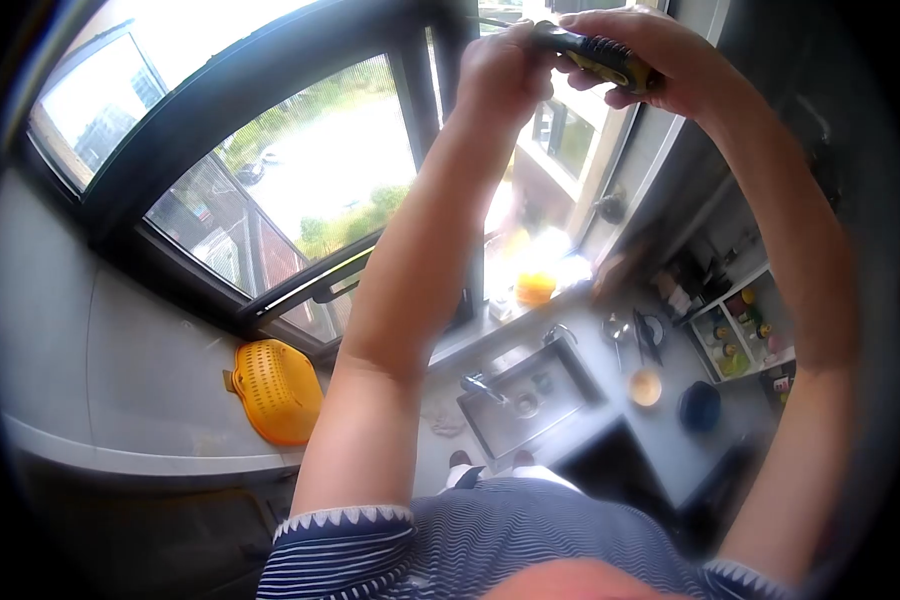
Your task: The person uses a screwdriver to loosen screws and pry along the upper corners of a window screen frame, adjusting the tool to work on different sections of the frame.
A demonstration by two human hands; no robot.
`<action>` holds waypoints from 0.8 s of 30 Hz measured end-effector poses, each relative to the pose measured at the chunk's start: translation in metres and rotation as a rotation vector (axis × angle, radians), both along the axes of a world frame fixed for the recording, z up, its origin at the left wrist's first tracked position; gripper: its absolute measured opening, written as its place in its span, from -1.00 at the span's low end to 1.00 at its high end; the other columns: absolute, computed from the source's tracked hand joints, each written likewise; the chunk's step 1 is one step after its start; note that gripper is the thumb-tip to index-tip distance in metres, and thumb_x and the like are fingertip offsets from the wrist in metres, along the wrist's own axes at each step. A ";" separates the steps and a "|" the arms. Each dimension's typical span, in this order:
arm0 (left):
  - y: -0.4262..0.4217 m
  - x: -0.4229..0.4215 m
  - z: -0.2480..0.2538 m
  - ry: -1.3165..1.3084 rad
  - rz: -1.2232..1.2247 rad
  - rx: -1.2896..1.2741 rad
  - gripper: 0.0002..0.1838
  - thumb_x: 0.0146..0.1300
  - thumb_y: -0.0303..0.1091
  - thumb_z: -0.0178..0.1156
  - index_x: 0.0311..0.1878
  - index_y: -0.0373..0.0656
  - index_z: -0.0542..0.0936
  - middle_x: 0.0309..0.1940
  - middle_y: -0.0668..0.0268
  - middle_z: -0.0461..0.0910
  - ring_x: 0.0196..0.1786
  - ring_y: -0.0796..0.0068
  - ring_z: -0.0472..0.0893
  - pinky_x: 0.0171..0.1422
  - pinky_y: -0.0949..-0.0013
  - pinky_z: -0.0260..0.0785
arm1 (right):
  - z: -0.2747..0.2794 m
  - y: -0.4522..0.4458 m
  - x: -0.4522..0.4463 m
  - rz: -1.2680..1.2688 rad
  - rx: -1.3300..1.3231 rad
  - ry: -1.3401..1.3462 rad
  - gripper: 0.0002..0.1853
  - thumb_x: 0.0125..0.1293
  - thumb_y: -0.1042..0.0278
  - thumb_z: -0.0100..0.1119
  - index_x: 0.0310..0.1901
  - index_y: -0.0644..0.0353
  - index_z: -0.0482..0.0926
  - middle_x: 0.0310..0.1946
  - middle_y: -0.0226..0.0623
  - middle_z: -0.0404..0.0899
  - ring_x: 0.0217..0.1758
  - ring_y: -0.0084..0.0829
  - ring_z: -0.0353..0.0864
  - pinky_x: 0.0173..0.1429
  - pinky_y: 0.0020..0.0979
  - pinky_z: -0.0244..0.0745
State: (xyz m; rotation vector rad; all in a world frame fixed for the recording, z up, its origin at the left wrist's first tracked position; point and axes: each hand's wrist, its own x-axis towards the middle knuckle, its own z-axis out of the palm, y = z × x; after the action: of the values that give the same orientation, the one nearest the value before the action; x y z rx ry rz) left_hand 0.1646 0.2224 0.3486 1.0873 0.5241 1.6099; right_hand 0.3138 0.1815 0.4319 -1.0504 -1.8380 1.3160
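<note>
Head view, right hand [685, 60]: fingers bent around the black-and-yellow handle of a screwdriver [605, 58]; grip closed on it.
Left hand [498, 75]: curled at the handle's front end; whether it grips the shaft cannot be told.
Screwdriver: raised at top of view, shaft pointing left, near the dark window frame [232, 85].
Yellow perforated basket [273, 388]: on the pale countertop [150, 370], left.
Sink [562, 388]: below, between the forearms.

Pale worktop [662, 440], steel sink [495, 420] set in. Right of sink: round tan item [645, 387], then dark blue round item [700, 408], both blurred. Left of sink: pale crumpled item [446, 426], unclear. Far left: pale surface [140, 370] carries yellow perforated basket [273, 392].
</note>
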 end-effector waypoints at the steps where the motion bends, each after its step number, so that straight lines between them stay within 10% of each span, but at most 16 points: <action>1: 0.017 -0.006 -0.009 0.083 0.006 0.102 -0.78 0.36 -0.37 -0.07 -0.34 -0.28 0.48 -0.66 0.28 0.45 -0.75 0.60 0.31 -0.72 0.55 0.01 | -0.008 -0.005 0.010 0.028 -0.013 0.155 -0.69 0.29 0.17 0.07 -0.11 0.26 0.50 -0.35 -0.19 0.60 -0.47 -0.47 0.61 -0.62 -0.55 0.45; 3: 0.016 -0.008 -0.006 0.126 0.055 0.179 -0.79 0.35 -0.41 -0.08 -0.36 -0.29 0.47 -0.66 0.28 0.45 -0.74 0.59 0.33 -0.73 0.54 0.02 | -0.022 -0.015 0.023 0.099 -0.079 0.366 -0.65 0.27 0.09 0.14 -0.05 0.16 0.51 -0.18 -0.18 0.63 -0.26 -0.42 0.70 -0.57 -0.59 0.54; 5: -0.002 0.002 0.001 -0.007 0.072 -0.001 -0.79 0.35 -0.42 -0.09 -0.36 -0.29 0.46 -0.64 0.27 0.45 -0.73 0.58 0.36 -0.73 0.55 0.06 | -0.029 -0.012 0.015 0.096 -0.174 0.456 -0.66 0.25 0.12 0.15 -0.08 0.19 0.52 -0.40 -0.26 0.57 -0.48 -0.56 0.57 -0.59 -0.58 0.43; 7: 0.030 -0.010 -0.016 0.311 0.289 0.441 -0.80 0.35 -0.41 -0.07 -0.36 -0.29 0.46 -0.62 0.26 0.47 -0.70 0.58 0.40 -0.72 0.58 0.11 | -0.031 -0.007 0.005 0.050 -0.195 0.521 -0.69 0.26 0.17 0.13 -0.08 0.19 0.51 -0.51 -0.34 0.48 -0.65 -0.66 0.38 -0.66 -0.62 0.24; 12: -0.018 -0.031 0.004 0.590 0.347 0.011 -0.73 0.30 -0.21 0.10 -0.32 -0.25 0.58 -0.57 0.34 0.54 -0.61 0.58 0.52 -0.63 0.55 0.26 | -0.036 -0.015 0.000 -0.029 -0.100 0.515 -0.70 0.23 0.28 0.09 -0.04 0.23 0.49 -0.58 -0.39 0.39 -0.74 -0.75 0.11 -0.69 -0.66 0.07; 14: -0.006 -0.076 -0.006 1.214 1.340 0.546 -0.78 0.12 -0.06 0.28 -0.30 0.03 0.66 -0.47 0.45 0.59 -0.36 0.46 0.56 -0.26 0.28 0.39 | -0.037 -0.018 -0.002 -0.083 -0.034 0.495 -0.64 0.22 0.29 0.09 0.03 0.24 0.47 -0.57 -0.39 0.39 -0.75 -0.77 0.10 -0.70 -0.67 0.03; 16: -0.013 -0.126 0.010 1.565 1.697 0.707 -0.67 0.03 0.10 0.30 -0.23 0.14 0.66 -0.12 0.44 0.56 0.05 0.41 0.44 0.05 0.16 0.21 | -0.038 -0.016 0.001 -0.073 -0.012 0.471 -0.62 0.21 0.29 0.10 0.05 0.24 0.47 -0.57 -0.39 0.40 -0.75 -0.77 0.10 -0.71 -0.68 0.02; 24: -0.003 -0.195 0.022 1.796 1.674 0.982 -0.60 -0.03 0.22 0.28 -0.33 0.12 0.71 -0.08 0.44 0.53 0.01 0.48 0.42 0.02 0.19 0.19 | -0.049 -0.024 -0.001 -0.045 0.439 0.083 -0.57 0.17 0.26 0.11 0.08 0.21 0.50 -0.52 -0.32 0.51 -0.72 -0.72 0.32 -0.63 -0.73 0.30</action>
State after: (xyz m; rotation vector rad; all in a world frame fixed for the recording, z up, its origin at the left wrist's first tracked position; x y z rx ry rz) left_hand -0.0306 0.2197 0.3711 3.3649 2.4252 1.4952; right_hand 0.3132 0.1575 0.3830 -0.7834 -1.9099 0.8581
